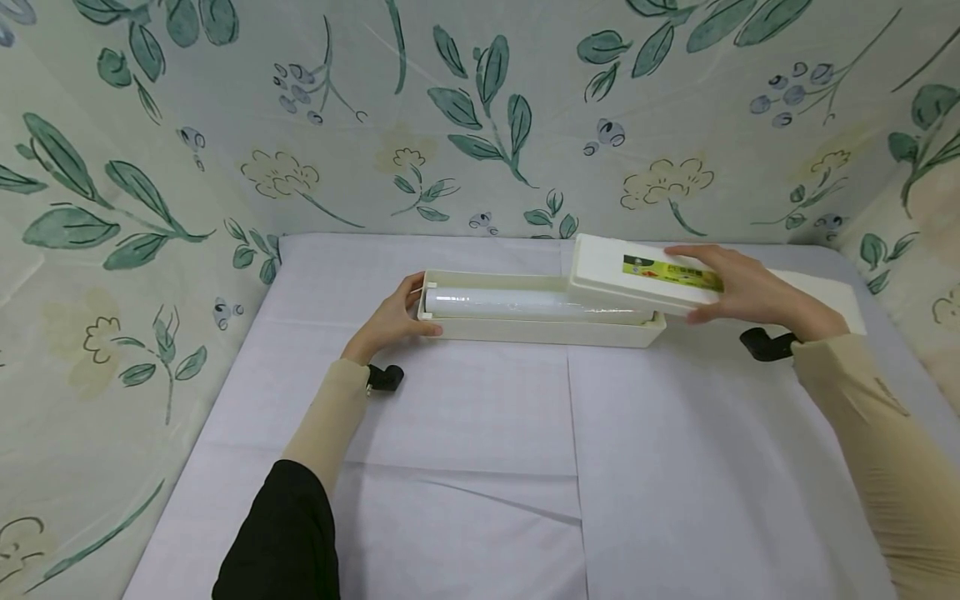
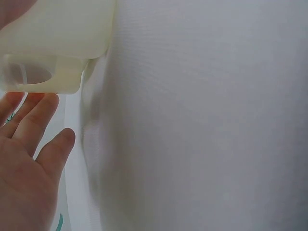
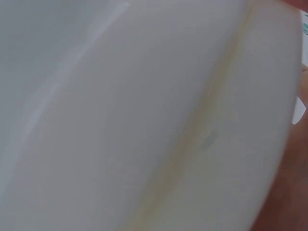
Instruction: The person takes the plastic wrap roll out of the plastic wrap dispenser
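Observation:
A long cream plastic cling film box (image 1: 540,332) lies on the table with its top uncovered. Inside it rests a shiny roll of cling film (image 1: 495,302). The left hand (image 1: 393,315) holds the box's left end, thumb at the front and fingers round the end; the left wrist view shows those fingertips (image 2: 48,101) touching the box. The right hand (image 1: 750,287) grips the white lid (image 1: 600,262), which has a yellow-green label (image 1: 667,272). The tilted lid overhangs the box's right part and hides some of the roll. Close up in the right wrist view, the lid (image 3: 192,120) is blurred.
A white cloth (image 1: 465,433) with fold creases covers the table. Behind and at both sides hangs a curtain (image 1: 360,108) printed with leaves and flowers. Each wrist bears a small black camera mount (image 1: 386,377).

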### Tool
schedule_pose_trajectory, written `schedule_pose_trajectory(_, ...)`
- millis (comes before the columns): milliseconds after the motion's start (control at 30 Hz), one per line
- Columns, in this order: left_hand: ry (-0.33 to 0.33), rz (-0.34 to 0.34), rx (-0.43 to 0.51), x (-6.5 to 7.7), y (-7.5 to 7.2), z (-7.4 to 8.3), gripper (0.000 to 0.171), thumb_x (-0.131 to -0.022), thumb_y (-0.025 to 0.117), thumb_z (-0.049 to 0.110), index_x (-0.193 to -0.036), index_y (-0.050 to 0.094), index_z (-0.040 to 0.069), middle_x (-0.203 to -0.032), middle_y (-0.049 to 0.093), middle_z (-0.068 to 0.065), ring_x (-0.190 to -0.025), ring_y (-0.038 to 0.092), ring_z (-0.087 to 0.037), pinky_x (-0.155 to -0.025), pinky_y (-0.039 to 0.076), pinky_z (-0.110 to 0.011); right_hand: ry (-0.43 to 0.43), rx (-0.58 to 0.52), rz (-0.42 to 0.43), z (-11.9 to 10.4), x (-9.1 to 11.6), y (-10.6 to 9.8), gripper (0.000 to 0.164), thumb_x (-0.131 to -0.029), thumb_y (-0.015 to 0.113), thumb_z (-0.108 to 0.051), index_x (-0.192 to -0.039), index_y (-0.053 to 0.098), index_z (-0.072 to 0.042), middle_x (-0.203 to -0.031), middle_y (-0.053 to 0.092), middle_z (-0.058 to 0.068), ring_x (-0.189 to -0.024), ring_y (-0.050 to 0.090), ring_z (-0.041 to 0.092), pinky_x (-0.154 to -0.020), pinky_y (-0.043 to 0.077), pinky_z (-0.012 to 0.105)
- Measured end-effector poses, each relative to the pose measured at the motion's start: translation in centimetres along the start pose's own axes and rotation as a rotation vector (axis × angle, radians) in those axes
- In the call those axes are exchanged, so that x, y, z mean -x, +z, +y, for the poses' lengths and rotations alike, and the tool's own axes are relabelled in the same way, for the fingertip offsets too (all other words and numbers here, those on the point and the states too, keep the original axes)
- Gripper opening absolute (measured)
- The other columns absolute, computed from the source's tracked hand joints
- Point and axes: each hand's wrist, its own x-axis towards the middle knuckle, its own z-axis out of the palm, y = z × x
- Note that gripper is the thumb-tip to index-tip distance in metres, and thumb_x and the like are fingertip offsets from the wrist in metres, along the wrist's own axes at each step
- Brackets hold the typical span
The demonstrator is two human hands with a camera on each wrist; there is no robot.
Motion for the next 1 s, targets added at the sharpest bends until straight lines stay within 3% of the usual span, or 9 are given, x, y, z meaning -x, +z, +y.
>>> schedule_pose_trajectory(1000, 0.010, 0.011, 0.000, 0.1, 0.0, -0.2, 0.105, -0.072, 0.085, 0.019, -0.152, 0.017, 0.017, -0.156, 0.023, -0.005, -0.142, 0.021, -0.021, -0.113, 0.015, -0.045, 0.079, -0.027, 0.023, 3.2, 2.2, 0.2, 0.106, -0.069, 0.086, -0.019, -0.153, 0.020, -0.012, -0.148, 0.020, 0.031, -0.123, 0.025, 0.051, -0.087, 0.024, 0.069)
